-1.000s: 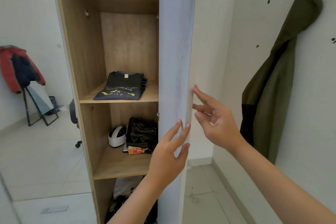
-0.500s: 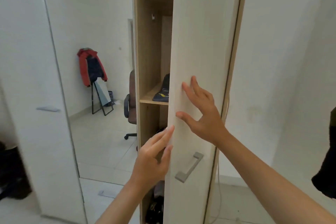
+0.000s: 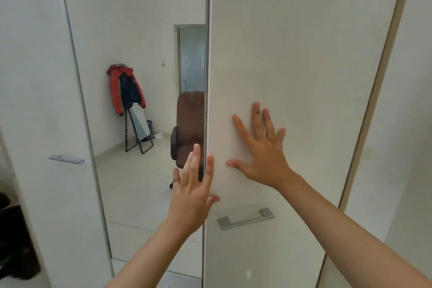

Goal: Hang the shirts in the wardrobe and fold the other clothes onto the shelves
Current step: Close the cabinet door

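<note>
White walls and a mirror panel (image 3: 140, 124) surround the wardrobe door (image 3: 304, 77), now nearly or fully closed, so the clothes are hidden behind it; putting-away looks finished. Right hand (image 3: 264, 154) presses flat on the door, fingers spread; left hand (image 3: 194, 192) rests straight-fingered at its edge, grasping nothing.

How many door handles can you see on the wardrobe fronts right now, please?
2: a grey bar handle low on the white door, under the flat right hand, and another handle on the panel at far left. Others may lie out of frame.
</note>
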Demonstrator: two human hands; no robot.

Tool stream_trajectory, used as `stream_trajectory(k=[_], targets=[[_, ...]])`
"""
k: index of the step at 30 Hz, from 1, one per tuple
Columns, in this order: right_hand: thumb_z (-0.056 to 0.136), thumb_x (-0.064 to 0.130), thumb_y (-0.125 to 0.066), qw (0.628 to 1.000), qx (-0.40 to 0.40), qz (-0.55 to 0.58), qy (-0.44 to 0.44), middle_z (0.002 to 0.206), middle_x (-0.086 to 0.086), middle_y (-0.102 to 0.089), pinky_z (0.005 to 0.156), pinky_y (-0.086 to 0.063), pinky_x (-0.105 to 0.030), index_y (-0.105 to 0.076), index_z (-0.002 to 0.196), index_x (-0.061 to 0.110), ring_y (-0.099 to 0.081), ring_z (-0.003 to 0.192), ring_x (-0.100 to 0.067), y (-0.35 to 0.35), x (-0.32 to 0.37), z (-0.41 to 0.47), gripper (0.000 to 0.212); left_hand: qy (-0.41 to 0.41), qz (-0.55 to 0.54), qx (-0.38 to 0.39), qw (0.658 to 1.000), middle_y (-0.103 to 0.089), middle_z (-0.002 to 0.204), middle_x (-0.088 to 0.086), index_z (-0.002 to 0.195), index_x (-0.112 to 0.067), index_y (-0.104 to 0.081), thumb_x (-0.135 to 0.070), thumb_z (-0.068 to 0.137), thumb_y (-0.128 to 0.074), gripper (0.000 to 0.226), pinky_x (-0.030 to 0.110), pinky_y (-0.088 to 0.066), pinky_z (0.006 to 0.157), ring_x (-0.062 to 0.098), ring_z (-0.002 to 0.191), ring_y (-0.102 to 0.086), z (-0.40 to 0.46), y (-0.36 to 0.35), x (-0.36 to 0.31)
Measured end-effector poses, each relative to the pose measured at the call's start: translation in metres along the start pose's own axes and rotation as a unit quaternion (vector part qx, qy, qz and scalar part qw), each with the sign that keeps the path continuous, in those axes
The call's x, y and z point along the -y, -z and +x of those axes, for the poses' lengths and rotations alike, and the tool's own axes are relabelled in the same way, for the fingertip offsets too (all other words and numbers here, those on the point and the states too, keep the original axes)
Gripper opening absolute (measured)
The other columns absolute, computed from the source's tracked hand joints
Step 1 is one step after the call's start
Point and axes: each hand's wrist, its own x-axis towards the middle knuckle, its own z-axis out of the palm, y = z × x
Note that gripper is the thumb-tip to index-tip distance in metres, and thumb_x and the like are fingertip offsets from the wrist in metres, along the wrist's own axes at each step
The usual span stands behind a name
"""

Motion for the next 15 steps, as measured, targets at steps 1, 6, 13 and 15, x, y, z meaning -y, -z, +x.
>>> stream_trajectory(k=[1, 6, 13, 15], targets=[[0.075, 0.074, -0.054, 1.0, 0.02, -0.013, -0.011, 0.152, 0.001, 0.038, 0.104, -0.004, -0.074, 0.021, 0.144, 0.046, 0.034, 0.14, -0.024, -0.006, 0.001, 0.009, 0.107, 0.001, 0.009, 0.004, 1.0, -0.014, 0.153, 0.022, 0.146, -0.008, -0.019, -0.048, 0.044, -0.088, 0.13, 0.065, -0.033, 0.096, 0.036, 0.14, -0.018, 0.008, -0.009, 0.009], [0.069, 0.062, -0.071, 0.992, 0.088, -0.063, -0.072, 0.143, 0.005, 0.051, 0.104, -0.004, -0.074, 0.032, 0.138, 0.048, 0.047, 0.131, -0.019, -0.039, -0.001, 0.05, 0.125, -0.016, 0.073, 0.036, 0.997, -0.008, 0.157, 0.013, 0.144, 0.001, -0.022, -0.042, 0.036, -0.091, 0.135, 0.058, -0.014, 0.107, 0.023, 0.146, 0.007, 0.057, -0.05, 0.04], [0.069, 0.058, -0.073, 0.979, 0.114, -0.099, -0.137, 0.141, 0.004, 0.053, 0.101, -0.004, -0.077, 0.03, 0.14, 0.045, 0.051, 0.127, -0.02, -0.076, -0.008, 0.094, 0.126, -0.032, 0.054, 0.06, 0.996, -0.021, 0.152, 0.02, 0.137, 0.006, -0.038, -0.042, 0.033, -0.09, 0.126, 0.041, -0.021, 0.106, 0.029, 0.14, -0.02, 0.111, -0.101, 0.066], [0.068, 0.059, -0.073, 0.978, 0.111, -0.105, -0.145, 0.141, 0.004, 0.053, 0.1, -0.004, -0.078, 0.031, 0.139, 0.046, 0.051, 0.127, -0.019, -0.082, -0.011, 0.1, 0.127, -0.041, 0.043, 0.036, 0.998, -0.024, 0.151, 0.02, 0.137, 0.006, -0.04, -0.039, 0.043, -0.088, 0.114, 0.038, -0.02, 0.108, 0.03, 0.14, -0.023, 0.119, -0.112, 0.072]])
